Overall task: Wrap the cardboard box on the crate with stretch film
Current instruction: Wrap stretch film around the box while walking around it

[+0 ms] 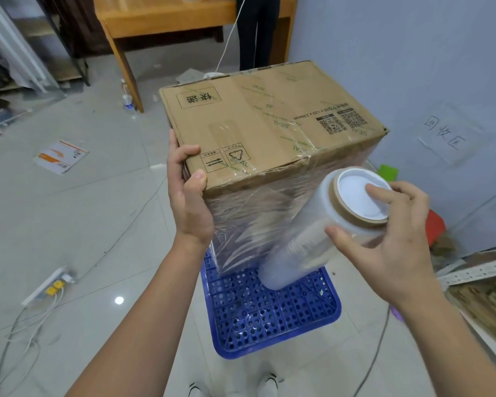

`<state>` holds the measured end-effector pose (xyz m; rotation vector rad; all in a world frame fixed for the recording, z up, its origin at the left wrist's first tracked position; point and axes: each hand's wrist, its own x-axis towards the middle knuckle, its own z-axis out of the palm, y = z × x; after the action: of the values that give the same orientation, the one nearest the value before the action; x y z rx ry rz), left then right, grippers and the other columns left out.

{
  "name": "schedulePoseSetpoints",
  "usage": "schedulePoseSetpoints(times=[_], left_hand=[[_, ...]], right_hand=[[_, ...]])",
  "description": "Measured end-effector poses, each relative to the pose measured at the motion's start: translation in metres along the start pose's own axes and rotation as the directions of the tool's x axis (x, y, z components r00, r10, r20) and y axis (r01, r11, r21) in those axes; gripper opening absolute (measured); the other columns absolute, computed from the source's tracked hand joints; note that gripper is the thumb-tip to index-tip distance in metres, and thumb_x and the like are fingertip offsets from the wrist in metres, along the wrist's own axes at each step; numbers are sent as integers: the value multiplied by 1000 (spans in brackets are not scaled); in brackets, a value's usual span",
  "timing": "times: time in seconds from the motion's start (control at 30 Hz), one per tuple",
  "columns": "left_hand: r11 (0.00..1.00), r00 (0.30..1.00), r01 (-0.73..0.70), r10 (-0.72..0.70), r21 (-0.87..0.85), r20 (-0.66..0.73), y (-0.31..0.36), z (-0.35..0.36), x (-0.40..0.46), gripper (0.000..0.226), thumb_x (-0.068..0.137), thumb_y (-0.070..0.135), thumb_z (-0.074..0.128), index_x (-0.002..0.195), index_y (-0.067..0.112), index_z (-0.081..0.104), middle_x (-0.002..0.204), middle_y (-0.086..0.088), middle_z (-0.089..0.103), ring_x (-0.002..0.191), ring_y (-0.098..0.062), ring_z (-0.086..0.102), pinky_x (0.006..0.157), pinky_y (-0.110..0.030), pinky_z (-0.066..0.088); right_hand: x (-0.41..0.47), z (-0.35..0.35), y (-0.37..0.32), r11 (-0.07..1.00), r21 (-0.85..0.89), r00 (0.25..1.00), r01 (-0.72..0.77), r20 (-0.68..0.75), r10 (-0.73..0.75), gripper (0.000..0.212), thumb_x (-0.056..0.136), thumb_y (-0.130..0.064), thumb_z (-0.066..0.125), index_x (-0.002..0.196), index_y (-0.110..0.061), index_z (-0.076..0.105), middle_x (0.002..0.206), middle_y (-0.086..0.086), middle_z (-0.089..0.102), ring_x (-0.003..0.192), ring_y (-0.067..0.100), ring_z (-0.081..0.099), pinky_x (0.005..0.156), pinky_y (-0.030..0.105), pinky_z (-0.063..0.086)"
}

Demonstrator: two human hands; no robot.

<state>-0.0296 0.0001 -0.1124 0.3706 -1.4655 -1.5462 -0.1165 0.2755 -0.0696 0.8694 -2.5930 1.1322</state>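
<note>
Cardboard box (pixel 269 118) stands on blue perforated crate (pixel 269 316) on the floor, toward the crate's far edge; sides film-covered. Left hand (pixel 188 193) grips the box's near top corner. Right hand (pixel 384 233) holds the stretch film roll (pixel 307 242) by its upper end, just beside the box.

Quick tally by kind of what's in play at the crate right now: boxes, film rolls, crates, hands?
Box: 1, on the crate, sides already filmed
Film roll: 1, gripped by the right hand
Crate: 1, blue
Hands: 2, the left hand grips the box's near corner
Total: 5
</note>
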Motion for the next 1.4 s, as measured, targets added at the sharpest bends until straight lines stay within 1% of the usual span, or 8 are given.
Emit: schedulePoseSetpoints(times=[0.07, 0.17, 0.37, 0.5, 0.63, 0.77, 0.97, 1.4], left_hand=[[1000, 1000, -1, 1, -10, 6, 0, 0, 1, 33, 83, 28, 50, 114, 31, 62, 169, -9, 26, 157, -13, 22, 125, -60, 22], [1000, 1000, -5, 5, -5, 3, -1, 0, 2, 33, 83, 28, 50, 114, 33, 63, 169, -10, 26, 157, -13, 23, 125, -60, 21], [1000, 1000, 16, -16, -18, 5, 2, 1, 5, 36, 82, 30, 49, 116, 25, 60, 169, -11, 25, 155, -8, 24, 126, -53, 25], [999, 1000, 17, -16, -47, 12, 2, -7, 14, 37, 82, 30, 49, 117, 23, 59, 169, -13, 26, 152, -2, 28, 123, -43, 32], [997, 998, 20, -16, -73, 55, 0, -17, 24, 35, 83, 27, 47, 116, 25, 61, 168, -15, 26, 156, -10, 23, 125, -48, 29], [993, 994, 32, -21, -111, 104, 4, -21, 25, 36, 83, 28, 48, 116, 22, 58, 167, -10, 26, 157, -14, 24, 119, -41, 38], [990, 993, 66, -52, -128, 109, 6, -25, 29, 36, 79, 26, 50, 113, 24, 61, 169, -12, 24, 156, -21, 26, 120, -55, 37], [984, 964, -26, -21, 175, 264, 4, -21, 22, 79, 78, 62, 80, 135, 27, 39, 173, -12, -2, 160, -18, 13, 124, -49, 32]], right_hand=[[11, -15, 2, 998, 23, 989, 65, 129, -68, 77, 69, -59, 82, 130, -27, 47, 157, -4, 29, 144, 15, 35, 101, 46, 48], [31, -26, -4, 991, 110, 940, 81, 321, -113, 93, 65, -55, 90, 138, -51, 33, 153, -16, 36, 140, -4, 36, 111, 13, 31], [23, -8, -12, 999, -7, 996, 48, 73, -47, 75, 66, -51, 88, 131, -27, 57, 127, -4, 48, 117, -8, 43, 98, 1, 26], [10, -5, -21, 975, -63, 976, -214, -52, 211, 81, 62, -73, 78, 132, -43, 49, 124, -13, 33, 126, 17, 47, 100, 33, 46], [17, -16, -24, 965, -196, 947, -174, 237, 219, 106, 58, -83, 74, 146, -56, 22, 129, -22, 22, 110, 38, 61, 88, 53, 57], [19, -19, -25, 999, -33, 909, -28, 415, 39, 108, 70, -41, 88, 156, -45, 24, 153, -27, 18, 134, 4, 39, 87, 47, 56], [4, 1, -25, 990, 105, 974, 91, 199, -111, 84, 57, -43, 96, 130, -27, 58, 133, -3, 41, 128, -9, 38, 99, 4, 31], [-25, 45, -30, 969, 248, 987, 6, -156, 34, 90, 55, -64, 86, 111, -14, 36, 141, 20, 38, 138, 25, 41, 114, 38, 36]])
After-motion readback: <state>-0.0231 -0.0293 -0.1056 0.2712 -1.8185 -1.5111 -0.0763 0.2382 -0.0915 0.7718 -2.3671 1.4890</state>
